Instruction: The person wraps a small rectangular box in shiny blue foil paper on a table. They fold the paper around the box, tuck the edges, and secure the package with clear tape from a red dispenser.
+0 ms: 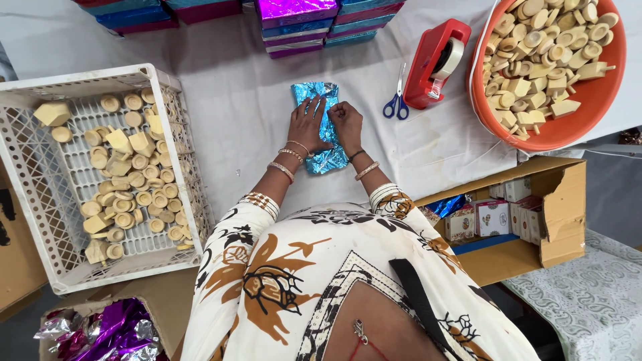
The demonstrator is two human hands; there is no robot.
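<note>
Both hands, left hand [307, 124] and right hand [346, 122], press spread fingers flat on the blue foil packet [324, 127].

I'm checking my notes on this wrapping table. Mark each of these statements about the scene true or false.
1. Both hands, left hand and right hand, press on a blue foil packet. True.
2. The scissors have red handles. False: blue handles.
3. The tape dispenser is red. True.
4. The orange tub holds foil scraps. False: pale wooden pieces.
5. The white crate lies beside the left arm. True.
</note>
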